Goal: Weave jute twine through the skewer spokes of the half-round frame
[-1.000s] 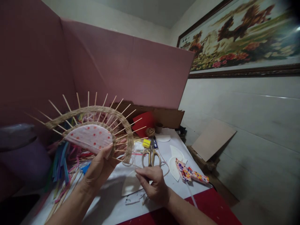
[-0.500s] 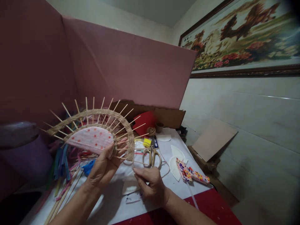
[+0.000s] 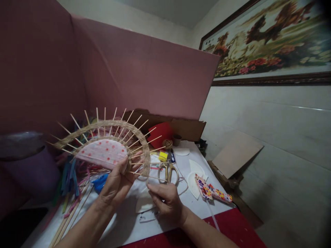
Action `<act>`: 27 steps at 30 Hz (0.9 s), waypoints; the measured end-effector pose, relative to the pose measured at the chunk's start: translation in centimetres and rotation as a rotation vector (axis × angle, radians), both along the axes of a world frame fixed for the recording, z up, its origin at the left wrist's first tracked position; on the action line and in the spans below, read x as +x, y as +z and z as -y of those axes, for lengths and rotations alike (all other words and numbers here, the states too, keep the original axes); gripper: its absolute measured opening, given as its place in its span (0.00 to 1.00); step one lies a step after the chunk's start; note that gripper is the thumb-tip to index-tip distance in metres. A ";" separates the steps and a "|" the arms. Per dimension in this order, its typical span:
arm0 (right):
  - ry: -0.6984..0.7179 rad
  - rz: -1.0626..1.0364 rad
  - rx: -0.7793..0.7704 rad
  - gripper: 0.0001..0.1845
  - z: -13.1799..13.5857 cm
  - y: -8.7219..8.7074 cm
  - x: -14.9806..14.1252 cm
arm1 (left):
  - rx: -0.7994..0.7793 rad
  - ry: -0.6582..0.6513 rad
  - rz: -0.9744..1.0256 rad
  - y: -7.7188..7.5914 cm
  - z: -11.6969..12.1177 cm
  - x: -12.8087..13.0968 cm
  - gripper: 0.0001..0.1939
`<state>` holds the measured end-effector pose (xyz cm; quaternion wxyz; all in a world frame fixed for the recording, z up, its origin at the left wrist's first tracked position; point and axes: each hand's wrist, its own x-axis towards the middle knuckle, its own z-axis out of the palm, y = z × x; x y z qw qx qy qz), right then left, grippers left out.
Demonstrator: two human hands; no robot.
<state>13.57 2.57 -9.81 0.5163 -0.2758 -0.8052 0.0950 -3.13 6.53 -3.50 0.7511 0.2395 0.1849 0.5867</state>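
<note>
My left hand grips a half-round woven piece at its lower right corner, thumb in front and fingers behind. Its centre is pale pink cloth with red dots. Thin wooden sticks fan out from the curved edge, crossed by an inner and a wider outer band of brown twine. Just below the outer band's right end, my right hand is closed in a pinch, on what looks like the short trailing strand of that twine. Most of the strand is hidden by the fingers.
Gold-handled scissors lie behind my right hand, near a yellow block. Patterned cloth rests on white card pieces to the right. Loose sticks and coloured strips are at left; a cardboard sheet leans by the wall.
The view has shifted slightly, so most things sit a little further right. Both hands keep nearly the same pose and hold.
</note>
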 end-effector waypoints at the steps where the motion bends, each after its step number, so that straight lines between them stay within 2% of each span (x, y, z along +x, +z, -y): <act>1: -0.001 0.002 -0.002 0.14 0.0 -0.1 0.0 | -0.003 0.004 -0.003 0.0 0.0 0.0 0.09; 7: -0.031 0.033 -0.048 0.14 -0.1 -0.2 0.1 | -0.034 0.036 -0.029 0.2 0.1 0.0 0.10; 11: -0.016 -0.031 -0.171 0.13 0.0 0.1 -0.2 | -0.096 0.064 -0.006 0.5 0.4 0.0 0.08; 20: -0.052 -0.445 -0.653 0.10 -0.5 0.6 -0.3 | -0.140 -0.002 -0.013 0.4 0.3 0.0 0.11; 23: -0.099 -0.504 -0.673 0.11 -0.8 0.4 -0.1 | -0.120 -0.067 -0.007 0.2 0.3 0.1 0.12; 27: -0.169 -0.508 -0.583 0.12 -1.2 0.0 0.1 | -0.114 -0.181 0.034 0.1 0.3 0.2 0.11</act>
